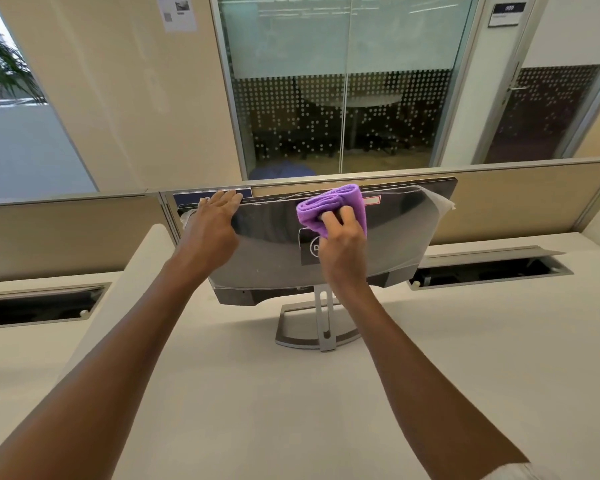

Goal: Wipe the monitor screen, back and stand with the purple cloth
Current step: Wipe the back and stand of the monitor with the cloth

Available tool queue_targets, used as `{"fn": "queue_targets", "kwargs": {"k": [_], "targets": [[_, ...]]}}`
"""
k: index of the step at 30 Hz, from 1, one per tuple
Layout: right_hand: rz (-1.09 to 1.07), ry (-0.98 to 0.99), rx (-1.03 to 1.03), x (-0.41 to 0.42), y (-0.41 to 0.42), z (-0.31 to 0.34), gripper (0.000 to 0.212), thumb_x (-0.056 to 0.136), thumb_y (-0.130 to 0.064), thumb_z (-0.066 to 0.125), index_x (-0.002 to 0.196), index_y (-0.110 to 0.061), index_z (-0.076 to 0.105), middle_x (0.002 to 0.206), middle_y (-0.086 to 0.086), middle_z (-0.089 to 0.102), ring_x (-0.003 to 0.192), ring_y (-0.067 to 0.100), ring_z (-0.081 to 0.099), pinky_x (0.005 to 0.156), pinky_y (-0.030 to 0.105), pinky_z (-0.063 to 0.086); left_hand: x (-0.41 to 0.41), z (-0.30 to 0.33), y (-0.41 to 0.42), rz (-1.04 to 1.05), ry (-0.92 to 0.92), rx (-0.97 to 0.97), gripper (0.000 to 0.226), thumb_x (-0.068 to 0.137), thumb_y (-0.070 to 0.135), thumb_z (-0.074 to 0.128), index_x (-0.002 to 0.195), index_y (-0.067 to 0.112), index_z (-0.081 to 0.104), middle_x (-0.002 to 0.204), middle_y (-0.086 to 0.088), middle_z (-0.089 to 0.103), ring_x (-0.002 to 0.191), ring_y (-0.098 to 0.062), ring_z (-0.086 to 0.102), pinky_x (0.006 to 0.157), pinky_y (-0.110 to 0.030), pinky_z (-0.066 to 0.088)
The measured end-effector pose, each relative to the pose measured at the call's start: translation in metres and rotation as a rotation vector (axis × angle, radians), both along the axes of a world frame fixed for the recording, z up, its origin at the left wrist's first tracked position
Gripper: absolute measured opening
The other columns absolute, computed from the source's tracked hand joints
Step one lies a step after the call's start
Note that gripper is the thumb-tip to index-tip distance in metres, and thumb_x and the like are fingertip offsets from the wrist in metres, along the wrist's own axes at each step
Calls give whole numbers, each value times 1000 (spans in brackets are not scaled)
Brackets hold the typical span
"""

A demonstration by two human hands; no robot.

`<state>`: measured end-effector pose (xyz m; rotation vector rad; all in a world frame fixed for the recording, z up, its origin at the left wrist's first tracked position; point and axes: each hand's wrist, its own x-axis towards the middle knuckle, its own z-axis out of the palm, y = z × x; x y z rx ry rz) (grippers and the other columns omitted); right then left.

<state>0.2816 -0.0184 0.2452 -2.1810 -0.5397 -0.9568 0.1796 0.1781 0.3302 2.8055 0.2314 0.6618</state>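
The monitor point(399, 230) stands on the white desk with its glossy grey back turned toward me; its screen faces away and is hidden. A silver stand point(293, 325) carries it. My right hand point(342, 242) grips a folded purple cloth point(329, 209) and presses it on the upper middle of the monitor's back, just above the logo patch. My left hand point(215, 221) rests on the monitor's top left edge, fingers straight over the rim.
The white desk point(291, 403) spreads in front of me. Open cable trays sit at the left point(39, 306) and right point(492, 268). A beige partition point(520, 202) runs right behind the monitor, with a glass-walled room beyond it.
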Motion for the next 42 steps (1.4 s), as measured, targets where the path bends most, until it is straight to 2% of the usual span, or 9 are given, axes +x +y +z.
{"fn": "queue_targets", "kwargs": {"k": [7,12,16,22,25,30,34,38,42], "targets": [[213,-2,-323,-19,7,-64,27,88,-18,70,115,-15,67,117,5,65,97,20,65,83,30,58,1,-1,-1,13,-9,8,70,86,-12,46,150,14,32,158,-4,28,148,-22,19,119,-40,6],[146,125,-179,-17,-6,-67,28,87,-15,70,115,-11,67,115,7,66,100,22,65,85,30,58,0,-2,0,-10,-16,29,74,82,-13,45,151,12,31,158,-5,27,148,-20,17,119,-37,3],[195,35,-47,-22,19,-30,32,85,-11,71,116,-9,65,114,9,64,100,23,62,83,27,58,1,-5,2,3,-25,35,74,83,-13,46,151,13,31,158,-4,26,148,-20,17,119,-38,3],[347,33,-311,-34,44,-57,28,86,-10,69,114,-12,64,112,8,64,93,21,65,80,30,58,3,-4,2,-9,-28,51,74,82,-12,45,150,11,31,158,-5,27,148,-20,17,119,-37,3],[389,135,-442,-33,29,-95,31,83,-4,70,113,-13,67,115,6,65,98,22,66,88,32,55,2,-5,4,-21,-28,48,74,82,-13,45,151,12,31,158,-5,26,148,-19,16,117,-35,1],[221,243,-329,-26,4,-116,31,86,-15,72,116,-14,66,117,5,65,105,19,62,91,27,54,0,-7,4,-15,-23,43,73,85,-12,47,151,14,30,159,-3,25,149,-20,15,117,-35,1],[237,85,-192,-33,18,-87,34,86,-17,71,118,-10,65,117,8,64,105,21,61,90,28,56,0,-7,3,-16,-24,51,73,84,-12,47,151,12,31,158,-5,26,148,-21,17,120,-39,4],[322,40,-335,-34,42,-80,25,89,-18,68,114,-14,67,116,6,64,100,21,62,84,31,57,1,-6,3,-12,-29,68,73,82,-13,47,150,11,32,157,-6,28,148,-22,19,121,-41,7],[310,188,-463,-27,20,-115,17,88,-10,63,104,-13,70,114,6,63,98,25,62,75,38,58,-1,-4,1,-10,-23,45,73,83,-14,47,150,11,32,158,-5,27,148,-21,17,121,-39,5]]}}
